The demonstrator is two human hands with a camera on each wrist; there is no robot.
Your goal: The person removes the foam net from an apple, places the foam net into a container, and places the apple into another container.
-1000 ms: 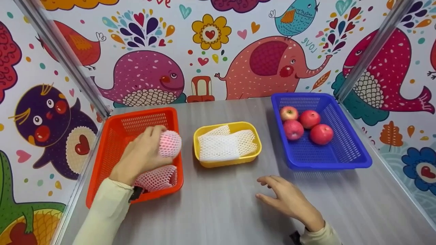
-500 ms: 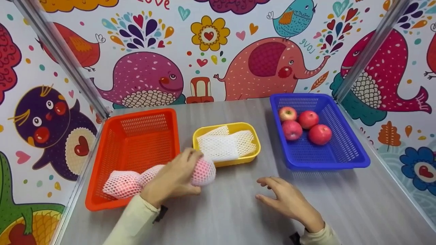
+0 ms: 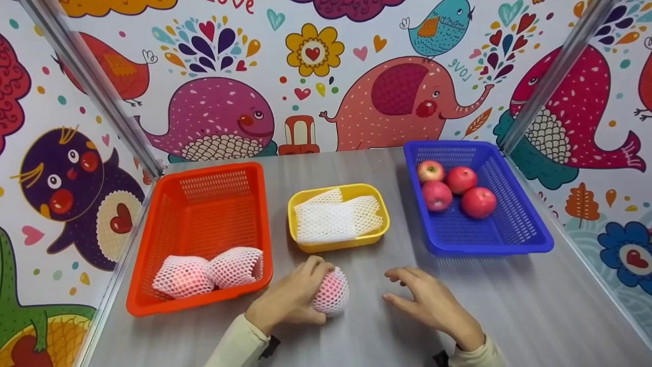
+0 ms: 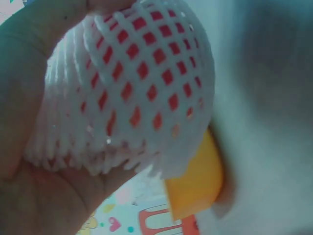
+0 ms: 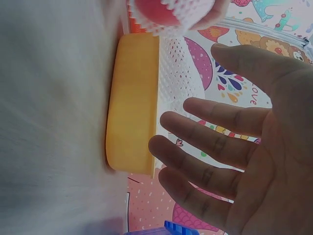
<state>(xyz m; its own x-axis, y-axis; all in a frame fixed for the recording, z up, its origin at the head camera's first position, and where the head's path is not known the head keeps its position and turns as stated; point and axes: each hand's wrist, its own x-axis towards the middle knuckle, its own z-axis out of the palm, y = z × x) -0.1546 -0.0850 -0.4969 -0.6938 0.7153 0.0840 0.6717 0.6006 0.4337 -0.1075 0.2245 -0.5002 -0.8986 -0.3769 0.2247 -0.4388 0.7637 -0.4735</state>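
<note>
My left hand grips an apple in a white foam net, in front of the yellow basket. Red skin shows through the mesh of this netted apple in the left wrist view, with fingers and thumb curled around it. To its right, my right hand is held over the table, fingers spread and nothing in them; the right wrist view shows the same hand with its palm bare. White foam nets lie flat in the yellow basket.
At the left, an orange-red basket holds two more netted apples near its front edge. A blue basket at the right holds several bare red apples. Printed wall panels enclose the table's back and sides.
My left hand has lifted the netted apple out of the orange-red basket and carried it right, to the table in front of the yellow basket. The right hand has hardly moved.
</note>
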